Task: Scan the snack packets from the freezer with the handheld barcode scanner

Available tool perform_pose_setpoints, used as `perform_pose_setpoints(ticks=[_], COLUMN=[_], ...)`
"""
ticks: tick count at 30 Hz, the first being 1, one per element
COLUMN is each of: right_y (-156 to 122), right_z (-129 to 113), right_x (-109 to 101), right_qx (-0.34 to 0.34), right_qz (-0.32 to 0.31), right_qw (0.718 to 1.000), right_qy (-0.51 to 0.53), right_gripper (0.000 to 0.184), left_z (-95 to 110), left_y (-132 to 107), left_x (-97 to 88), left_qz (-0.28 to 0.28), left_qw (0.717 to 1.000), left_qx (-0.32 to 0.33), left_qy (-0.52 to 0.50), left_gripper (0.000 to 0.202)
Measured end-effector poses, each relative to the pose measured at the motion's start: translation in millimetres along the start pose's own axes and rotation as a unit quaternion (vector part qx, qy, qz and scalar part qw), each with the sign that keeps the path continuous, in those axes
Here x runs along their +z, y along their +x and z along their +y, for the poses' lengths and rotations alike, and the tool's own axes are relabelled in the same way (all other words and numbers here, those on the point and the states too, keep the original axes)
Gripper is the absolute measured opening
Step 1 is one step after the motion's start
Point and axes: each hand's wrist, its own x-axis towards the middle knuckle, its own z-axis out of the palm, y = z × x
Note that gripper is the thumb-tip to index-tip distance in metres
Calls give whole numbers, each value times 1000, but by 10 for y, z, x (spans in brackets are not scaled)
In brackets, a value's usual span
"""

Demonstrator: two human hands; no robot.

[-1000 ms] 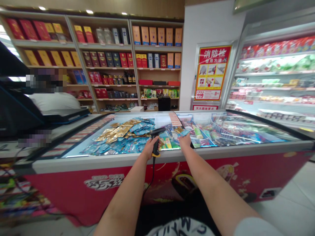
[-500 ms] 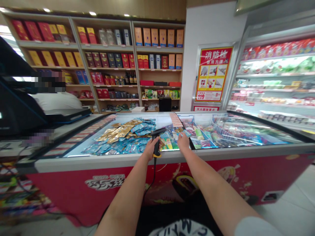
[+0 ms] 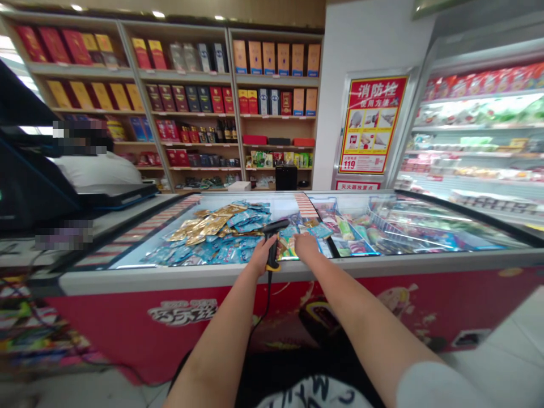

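My left hand (image 3: 260, 255) is closed round the grip of a black barcode scanner (image 3: 272, 238) with a yellow base, held over the front edge of a chest freezer (image 3: 170, 317). The scanner's cable hangs down the red freezer front. My right hand (image 3: 306, 247) lies on the freezer's glass lid (image 3: 425, 226), right beside the scanner, fingers flat on the glass. Under the lid lie gold and blue ice-cream packets (image 3: 216, 232) on the left and mixed colourful packets on the right.
A till with a dark screen (image 3: 25, 187) stands on the counter at left, a person in white (image 3: 96, 170) behind it. Shelves of boxed goods (image 3: 191, 102) fill the back wall. An open chiller (image 3: 476, 136) stands at right, a red poster (image 3: 369, 124) beside it.
My right hand has slid left along the glass lid, closer to the scanner. My left hand still holds the scanner in the same place.
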Motion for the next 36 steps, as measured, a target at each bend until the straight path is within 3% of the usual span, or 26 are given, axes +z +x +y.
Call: perform_pose_setpoints(ticks=[8,17,22,28,36], right_y=[-53,10,-11,-44,-68], right_z=[72,105,110,107,120], right_x=[12,84,76,9,-23], right_qx=[55,46,6,13,6], right_qz=[61,24,10,-37,-16], right_qw=[997,998,1000,999,998], right_qy=[10,24,17,20,53], right_gripper=[32,36,45,41,33], left_z=[-11,-12,-11,-12,-1], left_y=[2,9,10,11,8], left_x=[-2,-4,0,-4,1], left_qz=[-3,-3,1,-1,-7], left_qw=[1000,1000,1000,1000,1000], left_qx=[4,4,6,2,1], left_qy=[-2,-8,-6,-5,-9], left_gripper=[44,44,45,45,47])
